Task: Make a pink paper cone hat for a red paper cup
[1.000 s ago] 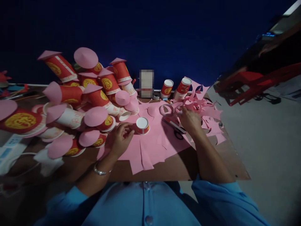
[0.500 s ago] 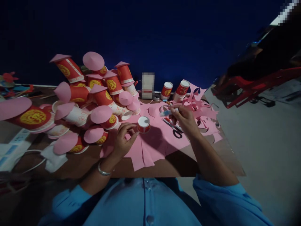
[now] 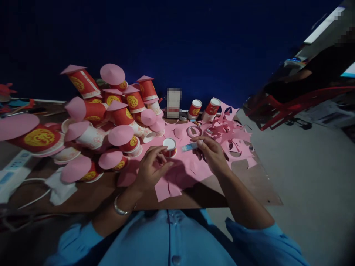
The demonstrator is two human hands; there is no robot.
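Note:
A red paper cup (image 3: 170, 147) stands upside down on pink paper sheets (image 3: 177, 173), its white base facing up. My left hand (image 3: 154, 164) is at the cup's left side with thumb and fingers apart, holding nothing; whether a fingertip touches the cup I cannot tell. To the right of the cup, my right hand (image 3: 209, 151) grips a small blue and white glue stick (image 3: 189, 147), one end pointing toward the cup. The scissors are almost wholly hidden under that hand. A roll of tape (image 3: 194, 131) lies just beyond.
Several red and white paper cups with pink cone tops (image 3: 120, 137) are heaped at the left. Two stacks of cups (image 3: 195, 108) stand at the back beside a propped phone (image 3: 173, 104). Pink paper scraps (image 3: 233, 136) lie at the right. A person sits on a red chair (image 3: 283, 111).
My right hand has brought the glue stick left and nearer to me, close to the cup. My left hand has shifted slightly right, with its fingers now beside the cup.

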